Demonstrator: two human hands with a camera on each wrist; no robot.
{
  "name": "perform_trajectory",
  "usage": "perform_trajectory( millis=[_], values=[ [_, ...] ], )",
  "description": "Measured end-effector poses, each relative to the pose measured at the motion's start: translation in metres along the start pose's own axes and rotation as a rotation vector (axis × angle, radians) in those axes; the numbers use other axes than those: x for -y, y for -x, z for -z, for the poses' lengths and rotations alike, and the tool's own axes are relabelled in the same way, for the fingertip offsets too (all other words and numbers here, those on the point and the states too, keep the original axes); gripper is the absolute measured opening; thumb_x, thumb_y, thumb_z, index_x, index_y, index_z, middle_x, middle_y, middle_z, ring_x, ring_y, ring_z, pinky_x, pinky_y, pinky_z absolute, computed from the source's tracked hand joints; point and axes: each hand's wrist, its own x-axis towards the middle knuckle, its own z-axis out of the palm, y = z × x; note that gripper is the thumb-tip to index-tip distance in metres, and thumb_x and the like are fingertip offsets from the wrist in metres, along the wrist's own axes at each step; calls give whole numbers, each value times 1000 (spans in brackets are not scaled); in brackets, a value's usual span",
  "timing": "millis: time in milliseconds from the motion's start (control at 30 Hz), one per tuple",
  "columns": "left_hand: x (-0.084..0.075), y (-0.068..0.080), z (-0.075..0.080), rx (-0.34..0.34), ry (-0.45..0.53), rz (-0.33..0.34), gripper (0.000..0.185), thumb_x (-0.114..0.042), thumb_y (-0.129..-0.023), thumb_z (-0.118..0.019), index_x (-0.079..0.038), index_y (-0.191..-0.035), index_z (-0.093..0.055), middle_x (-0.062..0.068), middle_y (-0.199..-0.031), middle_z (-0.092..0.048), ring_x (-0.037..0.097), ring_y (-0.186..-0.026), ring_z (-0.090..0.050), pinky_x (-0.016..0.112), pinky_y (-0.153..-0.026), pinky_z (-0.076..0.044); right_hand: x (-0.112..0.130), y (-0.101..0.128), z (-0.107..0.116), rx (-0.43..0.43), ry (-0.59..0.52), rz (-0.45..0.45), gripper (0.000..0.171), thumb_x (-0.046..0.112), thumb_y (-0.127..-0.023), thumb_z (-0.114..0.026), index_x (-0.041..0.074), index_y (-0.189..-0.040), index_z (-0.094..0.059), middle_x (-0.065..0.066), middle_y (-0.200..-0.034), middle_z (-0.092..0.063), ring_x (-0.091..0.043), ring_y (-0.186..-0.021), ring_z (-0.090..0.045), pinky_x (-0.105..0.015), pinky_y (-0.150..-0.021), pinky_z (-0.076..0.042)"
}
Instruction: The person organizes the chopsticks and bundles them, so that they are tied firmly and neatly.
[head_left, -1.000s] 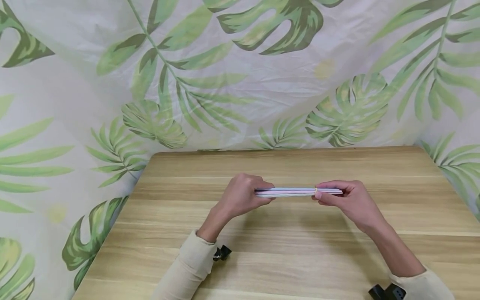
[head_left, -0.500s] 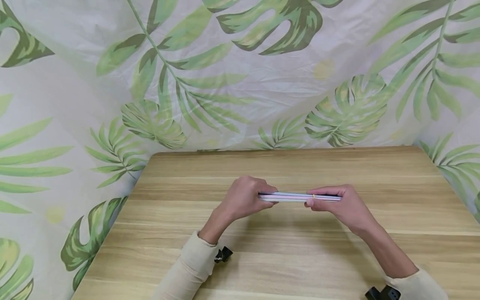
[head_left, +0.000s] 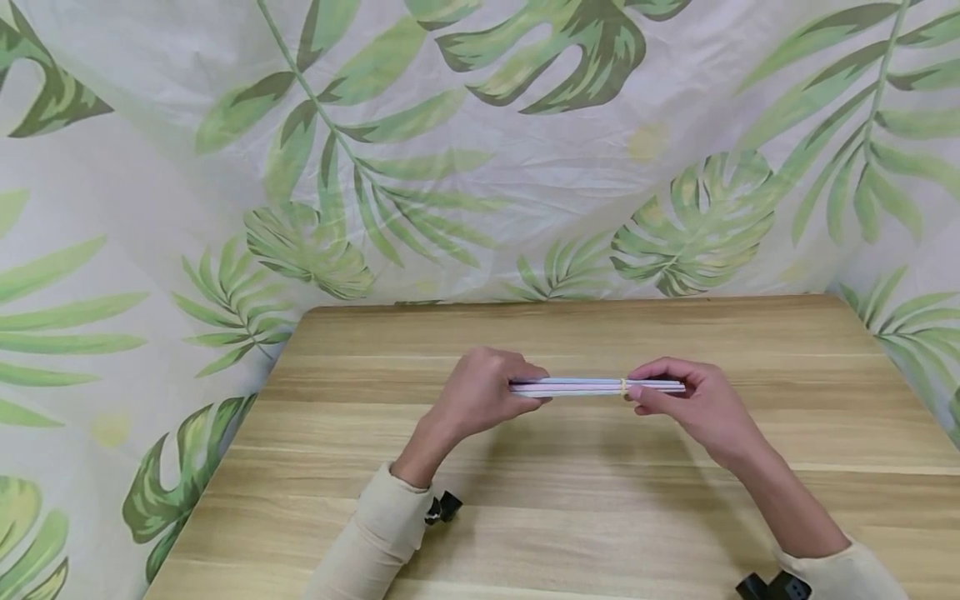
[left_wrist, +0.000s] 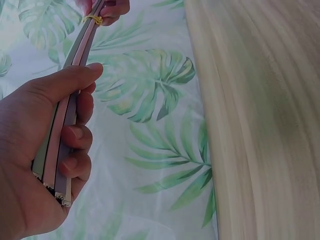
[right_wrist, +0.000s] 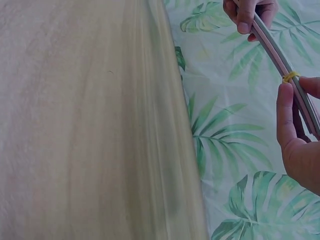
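Around, leaf-print cloth point(head_left: 480, 150), wooden table point(head_left: 600, 500)

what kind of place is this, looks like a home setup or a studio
Likely a staged recording spot, not a lived-in room: a bare wooden table, a leaf-print cloth backdrop draped behind and around it, and both hands, left hand and right hand, holding a bundle of straws.

A light wooden table point(head_left: 600, 517) before a wrinkled white backdrop point(head_left: 480, 167) with green leaf print.
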Motion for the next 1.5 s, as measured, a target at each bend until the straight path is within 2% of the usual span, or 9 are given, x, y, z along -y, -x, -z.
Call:
perform_trajectory(
  millis=[267, 433, 600, 800, 967, 1067, 1233, 1333, 1500],
  values=[
    [-6, 0, -10, -1, -67, 2, 16, -11, -82, -89, -24, -91, -84, -10, -75, -75, -1, -58, -48, 15, -56, -38, -2, 2, -4, -46, 81, -54, 28, 10, -93, -84, -5, -115, -77, 6, -97, -81, -15, -86, -80, -27, -85, -63],
    [-9, -1, -13, 9, -68, -18, 15, -12, -83, -88, -23, -93, -86, -9, -78, -78, 0, -59, -53, 15, -57, -40, -9, -2, -6, 8, 69, -64, 35, 13, -91, -86, -5, -119, -78, 3, -100, -83, -21, -89, -81, -33, -83, -65],
    [-9, -3, -10, 23, -52, -18, 12, -20, -84, -92, -21, -95, -86, -8, -83, -80, 0, -60, -57, 16, -58, -43, -9, -4, -8, 25, 33, -59, 38, 11, -92, -85, -9, -123, -76, -1, -101, -84, -21, -90, -82, -36, -82, -66],
    [-6, -4, -3, 104, -9, 29, 21, -34, -85, -93, -24, -103, -85, -11, -87, -79, -1, -65, -56, 19, -61, -45, -5, -3, -6, -1, 28, -60, 41, 11, -92, -85, -11, -125, -74, 3, -99, -85, -16, -90, -82, -32, -83, -65],
    [-3, -3, 6, 96, 7, 54, 17, -31, -89, -90, -25, -103, -85, -11, -82, -75, 0, -64, -52, 20, -61, -43, -1, -3, 2, 30, 0, -46, 41, 7, -98, -79, -16, -129, -69, 1, -100, -85, -15, -93, -82, -31, -84, -65],
    [-1, -4, 8, 68, 24, 34, 15, -28, -91, -88, -21, -103, -85, -9, -82, -75, 1, -66, -52, 19, -63, -44, 4, -4, 10, 13, 121, 17, 32, 11, -99, -78, -9, -124, -74, 4, -101, -84, -12, -90, -81, -28, -81, -64],
    [0, -3, 7, 39, 21, 17, 13, -25, -91, -88, -20, -101, -84, -8, -81, -73, 1, -66, -53, 17, -63, -43, 11, -3, 18, -64, 460, 125, 13, 20, -95, -84, 15, -107, -83, 2, -101, -81, -5, -83, -75, -23, -71, -60],
    [-1, -2, 6, 25, 37, 11, 11, -25, -90, -89, -21, -99, -84, -9, -79, -72, 0, -65, -52, 17, -61, -42, 13, -3, 16, -40, 535, 160, 13, 22, -93, -87, 20, -104, -83, 0, -101, -81, -4, -82, -73, -24, -69, -59],
    [-5, -2, 2, -21, 53, 0, 9, -22, -87, -91, -22, -93, -83, -10, -76, -71, -1, -64, -53, 17, -59, -42, 10, -4, 8, -6, 564, 274, 15, 15, -90, -88, 19, -105, -84, 2, -97, -82, -1, -83, -74, -22, -71, -60]
  ],
)
